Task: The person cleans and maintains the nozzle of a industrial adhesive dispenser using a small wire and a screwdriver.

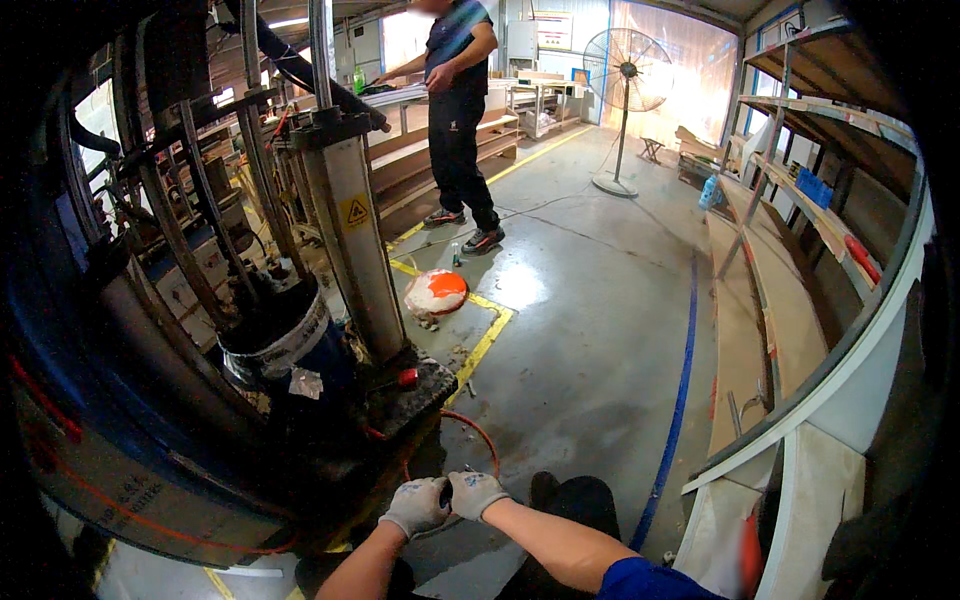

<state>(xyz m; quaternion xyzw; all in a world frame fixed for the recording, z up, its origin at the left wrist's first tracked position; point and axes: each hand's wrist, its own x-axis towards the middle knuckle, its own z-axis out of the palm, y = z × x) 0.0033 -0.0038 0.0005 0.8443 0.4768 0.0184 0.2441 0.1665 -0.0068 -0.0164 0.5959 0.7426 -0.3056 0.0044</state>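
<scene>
Both my hands wear pale knitted gloves and meet low in the middle of the head view, above the floor beside the machine base. My left hand (416, 506) is closed, its fingers curled. My right hand (477, 493) is closed too, pressed up against it. A small dark thing shows between them, too hidden to name. Just beyond the fingers an orange-red hose (485, 436) curves in a loop. Whether either hand holds that hose, I cannot tell.
A machine column (350, 235) and a dark blue drum (290, 345) stand left. A white lid with orange paint (437, 292) lies on the floor. Another person (458, 130) stands beyond, near a large fan (627, 75). Shelving (800, 210) lines the right side.
</scene>
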